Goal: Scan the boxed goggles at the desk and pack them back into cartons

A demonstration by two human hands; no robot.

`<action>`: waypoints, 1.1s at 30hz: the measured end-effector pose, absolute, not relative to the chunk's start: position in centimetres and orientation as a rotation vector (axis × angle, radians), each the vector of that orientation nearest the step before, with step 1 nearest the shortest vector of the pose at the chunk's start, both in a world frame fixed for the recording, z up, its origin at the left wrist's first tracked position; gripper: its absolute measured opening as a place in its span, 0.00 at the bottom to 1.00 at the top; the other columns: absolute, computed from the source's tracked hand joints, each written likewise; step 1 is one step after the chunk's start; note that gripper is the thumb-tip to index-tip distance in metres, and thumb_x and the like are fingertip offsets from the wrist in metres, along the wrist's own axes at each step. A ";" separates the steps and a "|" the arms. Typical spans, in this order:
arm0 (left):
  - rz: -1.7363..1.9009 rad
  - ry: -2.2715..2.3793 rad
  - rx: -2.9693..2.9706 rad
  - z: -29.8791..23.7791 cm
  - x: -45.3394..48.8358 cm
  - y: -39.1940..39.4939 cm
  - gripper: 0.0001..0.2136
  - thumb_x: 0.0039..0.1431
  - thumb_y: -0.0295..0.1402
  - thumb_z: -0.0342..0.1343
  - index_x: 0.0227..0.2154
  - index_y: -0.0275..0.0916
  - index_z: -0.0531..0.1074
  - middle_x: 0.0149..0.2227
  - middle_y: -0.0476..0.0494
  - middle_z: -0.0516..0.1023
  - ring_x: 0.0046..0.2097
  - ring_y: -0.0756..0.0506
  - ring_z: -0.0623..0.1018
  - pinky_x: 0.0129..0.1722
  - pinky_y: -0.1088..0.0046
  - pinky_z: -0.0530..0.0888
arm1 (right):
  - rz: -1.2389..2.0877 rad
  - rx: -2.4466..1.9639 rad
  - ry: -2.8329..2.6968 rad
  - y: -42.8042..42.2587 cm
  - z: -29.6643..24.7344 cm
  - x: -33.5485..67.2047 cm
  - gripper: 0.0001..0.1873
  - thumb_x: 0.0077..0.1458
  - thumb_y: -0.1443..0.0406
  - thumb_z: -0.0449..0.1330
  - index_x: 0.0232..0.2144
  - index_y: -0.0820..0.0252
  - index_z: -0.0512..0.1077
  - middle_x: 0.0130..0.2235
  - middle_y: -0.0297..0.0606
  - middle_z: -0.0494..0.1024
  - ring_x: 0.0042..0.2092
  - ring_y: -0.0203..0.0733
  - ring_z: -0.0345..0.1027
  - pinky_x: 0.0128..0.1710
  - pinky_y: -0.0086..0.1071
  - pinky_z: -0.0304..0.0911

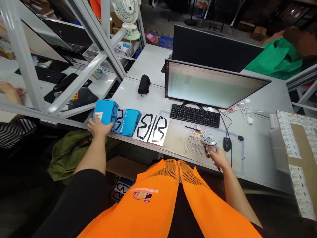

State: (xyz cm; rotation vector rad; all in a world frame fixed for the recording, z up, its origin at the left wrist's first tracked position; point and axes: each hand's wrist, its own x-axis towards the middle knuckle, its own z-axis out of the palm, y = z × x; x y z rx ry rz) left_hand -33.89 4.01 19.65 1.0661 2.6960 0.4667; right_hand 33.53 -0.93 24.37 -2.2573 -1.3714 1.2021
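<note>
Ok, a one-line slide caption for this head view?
Left hand grips a blue box at the desk edge; right hand holds a barcode scanner.

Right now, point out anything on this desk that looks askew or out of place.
Nothing looks damaged or spilled. The left hand grips a blue box at the desk edge; a second blue box lies tipped beside it. The right hand holds a scanner.

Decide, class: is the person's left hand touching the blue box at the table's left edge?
Touching. The head view shows the left hand laid against the near side of the blue box, fingers on its lower face, with no gap visible.
</note>
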 end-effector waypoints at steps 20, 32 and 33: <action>0.105 2.058 1.409 21.3 -15.3 3.7 0.47 0.64 0.55 0.60 0.79 0.39 0.50 0.82 0.25 0.42 0.76 0.14 0.57 0.67 0.32 0.67 | 1.204 -2.320 -1.279 -1.5 24.9 28.5 0.22 0.51 0.45 0.65 0.35 0.55 0.70 0.20 0.31 0.72 0.21 0.40 0.66 0.23 0.33 0.61; 1.060 1.704 1.970 24.1 -21.9 1.5 0.56 0.55 0.44 0.73 0.78 0.43 0.43 0.76 0.26 0.56 0.77 0.26 0.61 0.73 0.47 0.66 | 1.429 -2.139 -1.161 -2.4 27.1 29.6 0.28 0.46 0.41 0.71 0.29 0.56 0.68 0.22 0.34 0.72 0.23 0.38 0.64 0.24 0.34 0.63; 1.083 1.628 2.084 24.3 -21.3 1.1 0.56 0.55 0.44 0.73 0.78 0.44 0.42 0.75 0.26 0.57 0.77 0.25 0.61 0.73 0.46 0.65 | 1.475 -2.081 -1.180 -2.1 27.8 29.8 0.29 0.46 0.40 0.71 0.28 0.56 0.69 0.22 0.34 0.72 0.24 0.38 0.64 0.24 0.33 0.62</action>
